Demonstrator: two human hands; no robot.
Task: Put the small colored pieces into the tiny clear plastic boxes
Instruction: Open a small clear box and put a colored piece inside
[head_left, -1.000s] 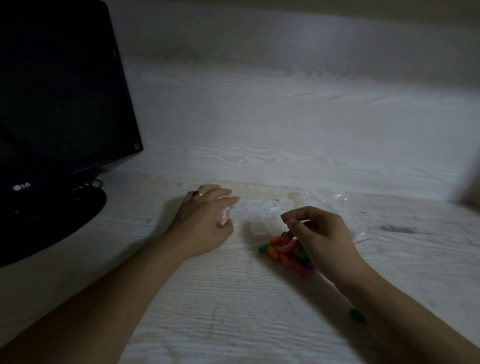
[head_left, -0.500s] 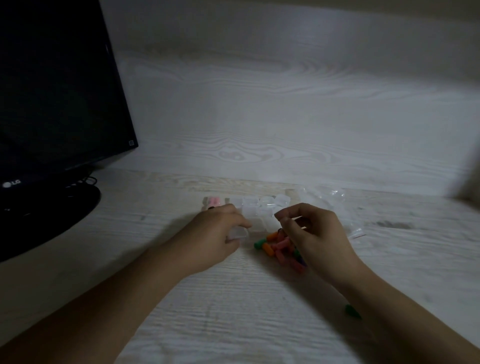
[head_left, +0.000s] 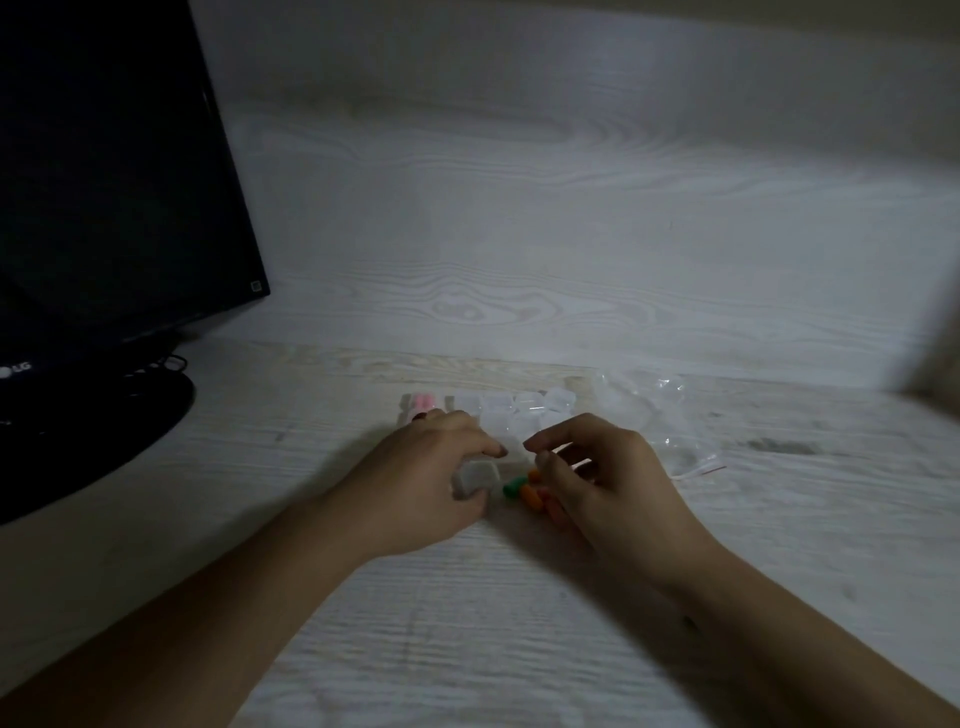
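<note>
Two bare arms reach in from the near edge of the pale wooden desk (head_left: 467, 649). The left hand (head_left: 421, 488) is curled around one small clear box (head_left: 475, 480) and holds it just above the desk top. The right hand (head_left: 608, 483) sits close beside it, with a small gap between the two. Its fingers (head_left: 545, 441) are bent, with the thumb and first finger near each other, but I cannot tell if they pinch anything.

Right between the hands lies a little heap of colored pieces (head_left: 524, 488). A green one and some orange ones show; the rest hide under the right hand.

A bit farther back, near the far edge of the desk, more clear boxes (head_left: 514, 408) sit in a row. The box at the left end (head_left: 423, 402) has something pink in it.

To the right of the row lies a crinkled clear bag (head_left: 644, 410).

At the far left corner stands a black screen (head_left: 104, 182) on a round black foot (head_left: 93, 431). Behind it all is a pale wooden wall (head_left: 571, 234).
</note>
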